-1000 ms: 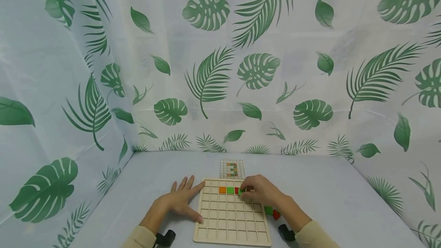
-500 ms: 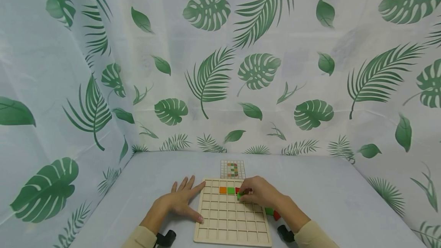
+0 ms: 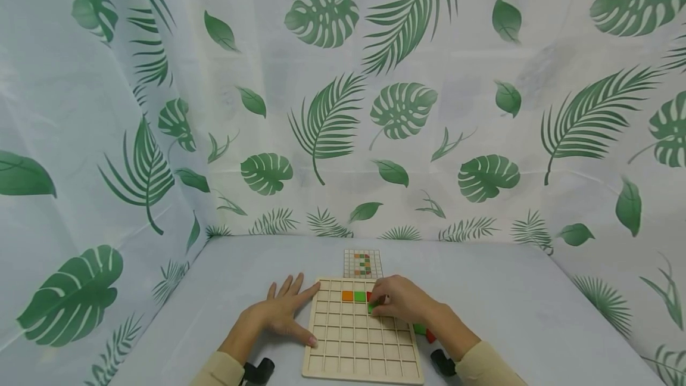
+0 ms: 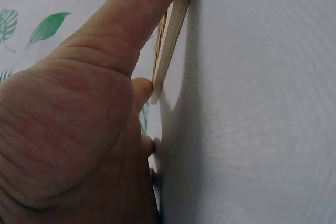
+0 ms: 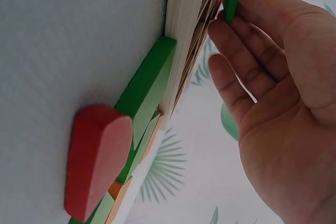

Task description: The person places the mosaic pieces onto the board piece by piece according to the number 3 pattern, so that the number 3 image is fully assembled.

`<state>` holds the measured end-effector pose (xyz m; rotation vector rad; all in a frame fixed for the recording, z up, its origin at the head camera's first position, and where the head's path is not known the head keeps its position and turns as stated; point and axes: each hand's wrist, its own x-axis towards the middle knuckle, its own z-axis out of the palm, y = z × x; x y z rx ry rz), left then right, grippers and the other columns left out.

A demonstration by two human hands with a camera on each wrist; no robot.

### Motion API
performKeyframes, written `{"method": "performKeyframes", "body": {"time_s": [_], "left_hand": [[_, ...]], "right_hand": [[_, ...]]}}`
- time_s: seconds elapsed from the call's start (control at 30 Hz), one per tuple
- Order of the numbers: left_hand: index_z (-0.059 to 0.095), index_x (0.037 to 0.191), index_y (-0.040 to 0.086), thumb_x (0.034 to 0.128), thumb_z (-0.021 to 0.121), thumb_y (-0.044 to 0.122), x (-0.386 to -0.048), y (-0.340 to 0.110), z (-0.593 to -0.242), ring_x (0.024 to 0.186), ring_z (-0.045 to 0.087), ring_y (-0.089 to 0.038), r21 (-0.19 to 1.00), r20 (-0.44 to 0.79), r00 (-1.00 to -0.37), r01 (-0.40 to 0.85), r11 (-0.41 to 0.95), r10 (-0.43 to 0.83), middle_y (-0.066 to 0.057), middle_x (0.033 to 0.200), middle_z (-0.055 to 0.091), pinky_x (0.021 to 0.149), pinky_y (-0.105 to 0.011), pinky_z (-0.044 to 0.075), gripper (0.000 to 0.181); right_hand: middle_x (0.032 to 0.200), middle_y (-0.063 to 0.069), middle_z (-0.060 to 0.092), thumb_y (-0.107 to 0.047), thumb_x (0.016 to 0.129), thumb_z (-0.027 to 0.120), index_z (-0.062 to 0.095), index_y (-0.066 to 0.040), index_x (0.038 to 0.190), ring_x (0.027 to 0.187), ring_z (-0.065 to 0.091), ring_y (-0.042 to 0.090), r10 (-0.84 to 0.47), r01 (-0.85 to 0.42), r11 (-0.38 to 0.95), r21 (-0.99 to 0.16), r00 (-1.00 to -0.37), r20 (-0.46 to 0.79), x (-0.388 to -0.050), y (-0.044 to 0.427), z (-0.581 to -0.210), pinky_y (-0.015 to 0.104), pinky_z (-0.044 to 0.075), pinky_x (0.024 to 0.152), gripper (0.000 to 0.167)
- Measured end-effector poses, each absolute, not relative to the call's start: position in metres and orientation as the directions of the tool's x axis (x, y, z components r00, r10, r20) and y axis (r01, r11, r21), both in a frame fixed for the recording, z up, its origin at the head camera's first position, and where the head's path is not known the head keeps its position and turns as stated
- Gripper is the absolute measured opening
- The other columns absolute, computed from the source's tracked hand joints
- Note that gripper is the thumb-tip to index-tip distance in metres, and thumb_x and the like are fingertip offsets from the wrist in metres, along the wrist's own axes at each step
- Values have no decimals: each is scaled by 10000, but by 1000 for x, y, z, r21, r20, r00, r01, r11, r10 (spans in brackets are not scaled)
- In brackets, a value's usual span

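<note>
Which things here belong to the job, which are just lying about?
Job: gridded board, green block pinched in right hand; orange block, second green block, red block on the board; likely pattern card, loose blocks beside the board.

Just there: leaf-print backdrop, white tabletop, black objects near the wrists.

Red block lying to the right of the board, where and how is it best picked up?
Probably pinch the red block across its edges, from above and from the side away from the wooden board. In the right wrist view its near side is exposed, while a green block lies between it and the board.
</note>
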<state>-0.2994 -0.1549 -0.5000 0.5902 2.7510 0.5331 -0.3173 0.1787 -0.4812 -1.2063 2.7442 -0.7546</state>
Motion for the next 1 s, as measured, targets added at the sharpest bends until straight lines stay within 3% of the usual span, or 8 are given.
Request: {"method": "performKeyframes", "body": {"time_s": [1.0], "left_hand": [[249,1664,327,623,843,779,-299,-155,-499,1618,-6,-447,403,-195,-876,338,850,441,-199,1751,52,1241,-741,-15,1281]], "right_hand": [[955,-64,727,-137,907,814,835,-128,985,855,619,-23,-734,-683,532,-500,-667,129,-317,176,-478,195,572,739,81]]}}
